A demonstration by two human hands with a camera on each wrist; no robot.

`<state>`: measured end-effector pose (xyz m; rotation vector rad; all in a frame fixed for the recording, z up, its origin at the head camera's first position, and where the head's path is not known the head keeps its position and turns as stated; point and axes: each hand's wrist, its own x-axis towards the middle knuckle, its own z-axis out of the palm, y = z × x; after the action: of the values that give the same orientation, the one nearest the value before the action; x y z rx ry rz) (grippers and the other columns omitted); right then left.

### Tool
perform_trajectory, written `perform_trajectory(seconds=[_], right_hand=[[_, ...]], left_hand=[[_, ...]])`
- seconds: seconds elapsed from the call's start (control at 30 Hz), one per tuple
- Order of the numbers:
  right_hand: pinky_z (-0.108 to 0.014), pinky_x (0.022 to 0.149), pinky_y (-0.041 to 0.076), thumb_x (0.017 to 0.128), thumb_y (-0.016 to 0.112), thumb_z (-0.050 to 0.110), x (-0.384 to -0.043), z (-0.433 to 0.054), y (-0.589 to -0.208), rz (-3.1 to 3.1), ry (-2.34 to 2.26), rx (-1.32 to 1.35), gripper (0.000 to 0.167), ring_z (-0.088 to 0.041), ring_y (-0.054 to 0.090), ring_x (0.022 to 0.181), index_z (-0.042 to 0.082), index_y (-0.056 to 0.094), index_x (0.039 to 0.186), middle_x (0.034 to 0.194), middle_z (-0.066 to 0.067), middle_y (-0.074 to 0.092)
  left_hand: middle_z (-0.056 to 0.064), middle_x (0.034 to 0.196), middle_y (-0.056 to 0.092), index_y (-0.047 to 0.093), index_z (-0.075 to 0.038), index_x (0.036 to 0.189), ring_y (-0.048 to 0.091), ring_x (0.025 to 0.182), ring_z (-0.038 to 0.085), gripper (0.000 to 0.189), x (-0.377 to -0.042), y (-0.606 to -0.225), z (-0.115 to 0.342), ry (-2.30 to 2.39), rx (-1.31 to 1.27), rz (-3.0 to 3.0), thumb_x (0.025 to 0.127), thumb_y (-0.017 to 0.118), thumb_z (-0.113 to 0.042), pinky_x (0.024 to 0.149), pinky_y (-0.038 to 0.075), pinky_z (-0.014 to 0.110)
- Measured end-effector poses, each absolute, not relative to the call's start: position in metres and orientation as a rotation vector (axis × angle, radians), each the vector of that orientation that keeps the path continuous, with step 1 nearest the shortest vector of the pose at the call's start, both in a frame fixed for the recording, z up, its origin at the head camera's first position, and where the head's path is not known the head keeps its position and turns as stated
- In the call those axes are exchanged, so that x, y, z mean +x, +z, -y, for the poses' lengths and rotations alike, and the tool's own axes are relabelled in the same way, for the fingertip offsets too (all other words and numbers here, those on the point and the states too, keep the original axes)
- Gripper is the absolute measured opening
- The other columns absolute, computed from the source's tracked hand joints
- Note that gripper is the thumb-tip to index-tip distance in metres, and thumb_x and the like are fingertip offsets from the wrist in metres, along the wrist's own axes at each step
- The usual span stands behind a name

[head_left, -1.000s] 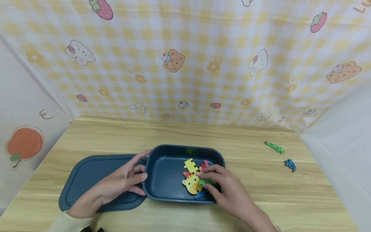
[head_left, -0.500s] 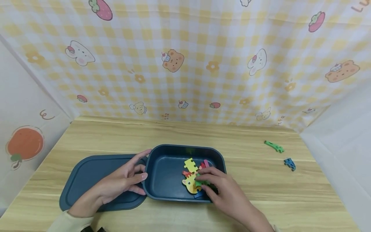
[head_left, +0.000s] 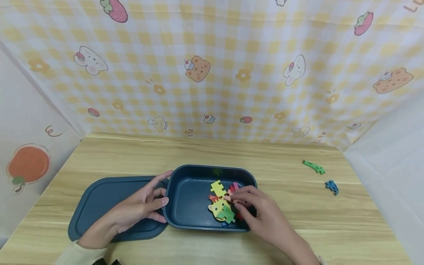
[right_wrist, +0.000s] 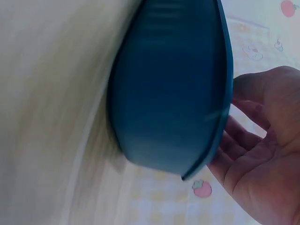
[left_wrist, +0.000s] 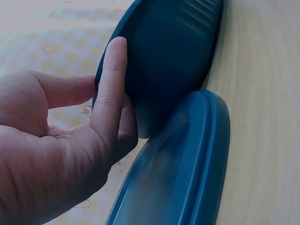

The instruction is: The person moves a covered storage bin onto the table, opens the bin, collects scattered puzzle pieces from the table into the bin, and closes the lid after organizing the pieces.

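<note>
My left hand rests against the left end of the dark blue box; its fingers spread along the outer wall and the thumb lies upright on it in the left wrist view. Over the right end of the box, my right hand reaches in with bent fingers among colourful puzzle pieces. A green puzzle piece lies partly over a yellow animal-face piece. Behind them is a yellow puzzle piece, with red and pink pieces by my right fingertips. The box wall hides those fingertips in the right wrist view.
A dark blue lid lies flat left of the box, partly under my left arm. On the right side of the wooden table are a long green piece and a blue puzzle piece. A checked curtain hangs behind.
My right hand has let go of the green puzzle piece, which now lies over the animal-face piece. The hand has shifted slightly right and back. My left hand and the box stay put.
</note>
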<state>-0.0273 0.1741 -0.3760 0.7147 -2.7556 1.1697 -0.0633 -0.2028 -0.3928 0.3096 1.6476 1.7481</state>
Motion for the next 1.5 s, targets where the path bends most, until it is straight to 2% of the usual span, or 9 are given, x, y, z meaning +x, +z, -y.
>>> perform_trajectory(seconds=[0.17,0.43,0.57,0.77,1.07,1.2,1.3,1.5], right_hand=[[-0.021,0.071,0.061,0.094,0.079,0.006,-0.034,-0.187,-0.373,2.711,1.085,0.606,0.024,-0.001,0.065,0.090,0.014,0.078,0.117,0.121,0.006,0.071],[-0.033,0.081,0.066,0.097,0.076,0.005,-0.048,-0.205,-0.365,2.672,0.992,0.551,0.023,-0.014,0.073,0.098,0.014,0.077,0.119,0.118,0.000,0.074],[-0.037,0.081,0.067,0.098,0.074,0.003,-0.052,-0.222,-0.368,2.696,0.933,0.521,0.025,-0.017,0.074,0.097,0.012,0.077,0.120,0.119,-0.002,0.074],[-0.038,0.080,0.066,0.094,0.077,-0.001,-0.054,-0.248,-0.378,2.658,0.838,0.465,0.028,-0.024,0.074,0.100,0.011,0.077,0.119,0.117,-0.006,0.075],[-0.037,0.077,0.065,0.089,0.082,0.000,-0.058,-0.280,-0.388,2.640,0.766,0.302,0.030,-0.035,0.074,0.098,0.000,0.076,0.118,0.114,-0.018,0.074],[-0.047,0.077,0.065,0.091,0.080,0.001,-0.064,-0.290,-0.393,2.636,0.762,0.266,0.030,-0.041,0.074,0.096,-0.003,0.074,0.120,0.115,-0.024,0.073],[-0.056,0.080,0.063,0.093,0.079,0.003,-0.067,-0.298,-0.398,2.648,0.759,0.224,0.031,-0.045,0.072,0.100,-0.005,0.073,0.122,0.117,-0.027,0.072],[-0.066,0.086,0.058,0.094,0.078,0.004,-0.067,-0.322,-0.405,2.684,0.710,0.101,0.037,-0.052,0.067,0.109,-0.010,0.069,0.127,0.123,-0.035,0.068]], left_hand=[[0.007,0.112,0.042,0.000,-0.029,0.171,0.068,0.094,0.019,0.084,-0.065,-0.393,0.202,1.742,0.310,-1.648,0.111,0.057,-0.017,0.089,0.067,0.042],[0.009,0.115,0.047,0.000,-0.030,0.171,0.070,0.095,0.020,0.085,-0.065,-0.393,0.205,1.754,0.314,-1.647,0.111,0.057,-0.016,0.088,0.067,0.041],[0.007,0.113,0.046,0.000,-0.030,0.171,0.070,0.093,0.019,0.085,-0.065,-0.396,0.204,1.764,0.319,-1.639,0.110,0.057,-0.016,0.087,0.067,0.041],[0.007,0.114,0.047,0.000,-0.031,0.171,0.069,0.095,0.019,0.085,-0.065,-0.397,0.204,1.764,0.317,-1.628,0.111,0.057,-0.015,0.087,0.067,0.042],[0.007,0.113,0.048,0.000,-0.032,0.171,0.069,0.096,0.018,0.085,-0.065,-0.394,0.202,1.753,0.323,-1.638,0.111,0.057,-0.015,0.087,0.067,0.043],[0.005,0.109,0.044,0.000,-0.032,0.171,0.067,0.092,0.016,0.084,-0.063,-0.393,0.204,1.753,0.329,-1.638,0.111,0.056,-0.015,0.087,0.067,0.043],[0.003,0.107,0.040,0.001,-0.034,0.171,0.064,0.090,0.013,0.083,-0.062,-0.393,0.205,1.741,0.318,-1.644,0.111,0.056,-0.015,0.087,0.067,0.042],[0.004,0.108,0.039,0.002,-0.035,0.171,0.060,0.092,0.013,0.083,-0.064,-0.395,0.203,1.735,0.322,-1.646,0.111,0.056,-0.015,0.087,0.067,0.043]])
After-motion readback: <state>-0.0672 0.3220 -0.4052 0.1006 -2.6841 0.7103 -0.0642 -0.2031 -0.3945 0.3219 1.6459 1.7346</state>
